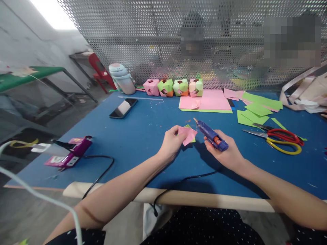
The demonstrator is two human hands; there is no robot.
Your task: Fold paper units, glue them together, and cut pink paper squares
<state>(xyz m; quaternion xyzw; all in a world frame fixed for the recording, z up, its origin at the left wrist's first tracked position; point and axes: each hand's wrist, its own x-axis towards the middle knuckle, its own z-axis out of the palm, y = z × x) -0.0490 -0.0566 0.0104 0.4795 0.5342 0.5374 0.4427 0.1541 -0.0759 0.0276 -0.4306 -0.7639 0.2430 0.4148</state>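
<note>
Between the thumb and fingers of my left hand [170, 144] are small pieces of pink paper [188, 135] and green paper, overlapping at the middle of the table. My right hand [226, 149] is wrapped round a blue hot glue gun [211, 133]. Its nozzle points up and left, just above and to the right of the papers, apart from them. An orange glue stick shows in the gun's body. A black cord runs from below the right hand toward the table's front edge.
Four folded paper balls would be several: folded paper cubes [166, 87] line the back beside a bottle [122, 78]. Pink sheets [214, 100], green paper pieces [255, 114] and scissors [277, 139] lie right. A phone [123, 108] and purple power strip [74, 153] lie left on the blue table [143, 136].
</note>
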